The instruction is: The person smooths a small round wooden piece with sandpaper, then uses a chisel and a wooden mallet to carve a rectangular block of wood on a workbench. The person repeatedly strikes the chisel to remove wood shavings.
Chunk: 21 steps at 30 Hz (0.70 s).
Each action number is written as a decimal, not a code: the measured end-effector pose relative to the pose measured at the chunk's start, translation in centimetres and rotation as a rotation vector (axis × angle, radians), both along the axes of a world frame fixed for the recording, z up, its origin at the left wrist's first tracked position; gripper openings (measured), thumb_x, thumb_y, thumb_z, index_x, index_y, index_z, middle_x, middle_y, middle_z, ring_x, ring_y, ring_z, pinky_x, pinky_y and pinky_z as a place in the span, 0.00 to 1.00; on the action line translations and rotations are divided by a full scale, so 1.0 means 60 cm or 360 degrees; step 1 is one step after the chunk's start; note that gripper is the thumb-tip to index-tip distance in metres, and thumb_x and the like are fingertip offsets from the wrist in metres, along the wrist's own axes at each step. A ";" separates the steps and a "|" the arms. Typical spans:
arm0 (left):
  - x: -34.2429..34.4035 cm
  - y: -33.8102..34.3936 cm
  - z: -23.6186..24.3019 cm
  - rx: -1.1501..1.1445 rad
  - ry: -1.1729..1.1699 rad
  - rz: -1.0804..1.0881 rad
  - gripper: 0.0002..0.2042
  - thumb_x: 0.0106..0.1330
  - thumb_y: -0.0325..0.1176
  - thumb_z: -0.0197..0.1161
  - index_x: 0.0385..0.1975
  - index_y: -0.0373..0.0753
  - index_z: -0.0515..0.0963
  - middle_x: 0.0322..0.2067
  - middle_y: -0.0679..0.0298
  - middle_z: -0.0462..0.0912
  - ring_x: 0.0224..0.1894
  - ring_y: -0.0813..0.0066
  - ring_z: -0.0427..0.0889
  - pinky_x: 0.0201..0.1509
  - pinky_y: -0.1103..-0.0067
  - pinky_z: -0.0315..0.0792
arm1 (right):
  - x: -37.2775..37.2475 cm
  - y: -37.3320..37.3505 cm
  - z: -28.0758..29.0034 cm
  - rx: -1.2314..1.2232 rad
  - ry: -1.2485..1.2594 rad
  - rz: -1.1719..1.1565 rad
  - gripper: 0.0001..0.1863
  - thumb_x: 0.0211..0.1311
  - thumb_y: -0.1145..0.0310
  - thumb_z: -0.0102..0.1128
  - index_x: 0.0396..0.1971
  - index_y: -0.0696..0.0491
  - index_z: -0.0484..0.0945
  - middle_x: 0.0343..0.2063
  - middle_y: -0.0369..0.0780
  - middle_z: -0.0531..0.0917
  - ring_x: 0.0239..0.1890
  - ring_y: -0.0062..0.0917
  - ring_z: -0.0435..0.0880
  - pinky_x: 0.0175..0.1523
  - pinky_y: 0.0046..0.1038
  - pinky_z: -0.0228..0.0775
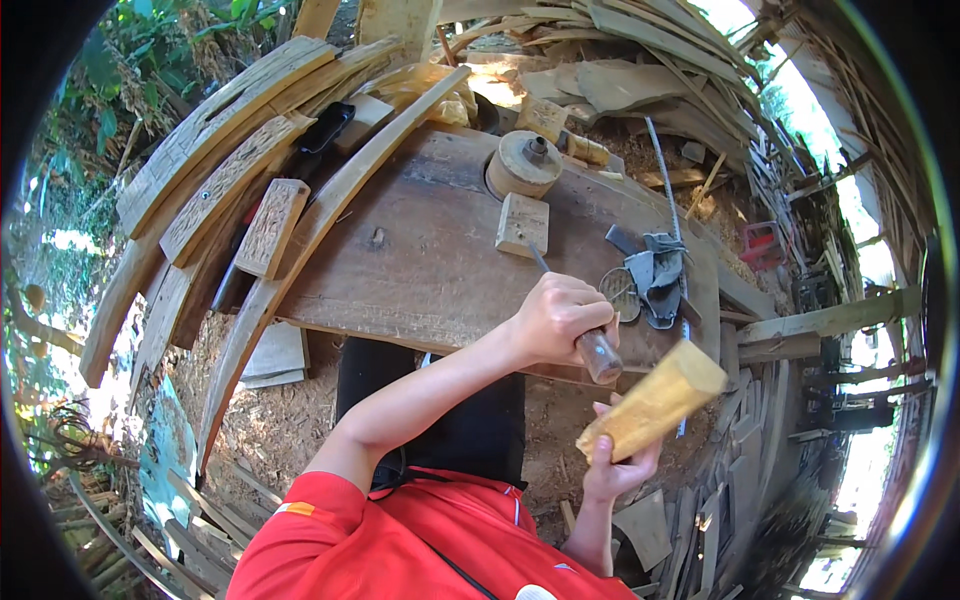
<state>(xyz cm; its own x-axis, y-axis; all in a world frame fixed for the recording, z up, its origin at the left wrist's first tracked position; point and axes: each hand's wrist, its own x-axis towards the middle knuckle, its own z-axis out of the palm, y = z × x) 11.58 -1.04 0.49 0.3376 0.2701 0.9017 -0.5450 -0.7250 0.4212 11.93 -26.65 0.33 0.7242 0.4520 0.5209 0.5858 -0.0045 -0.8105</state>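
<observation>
My left hand is wrapped round the wooden handle of a chisel. Its thin metal blade slants away from me, the tip at or close to a small pale wooden block on the workbench; whether they touch I cannot tell. In my right hand, to the right of the bench's near edge, is a thick yellowish length of wood. It is tilted, its far end raised and slightly blurred. Just behind the pale block stands a round wooden piece with a dark metal fitting on top.
Long curved planks lie along the bench's left side, with a carved wooden block on them. Dark grey cloth and a long metal ruler lie at the right. Wood offcuts are piled beyond the bench.
</observation>
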 end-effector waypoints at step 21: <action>0.022 0.008 0.042 -0.0276 0.0066 -0.0074 0.07 0.45 0.29 0.71 0.20 0.40 0.78 0.16 0.60 0.77 0.19 0.56 0.80 0.25 0.70 0.73 | 0.019 0.006 0.073 0.0170 0.1246 0.0651 0.50 0.65 0.39 0.68 0.73 0.58 0.58 0.47 0.47 0.74 0.33 0.29 0.80 0.27 0.27 0.75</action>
<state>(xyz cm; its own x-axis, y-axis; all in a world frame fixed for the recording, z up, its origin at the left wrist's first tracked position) 12.88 -0.56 3.00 0.3894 0.4032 0.8281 -0.5559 -0.6139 0.5604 13.09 -26.31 4.72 0.6827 0.7307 -0.0017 -0.1974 0.1822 -0.9632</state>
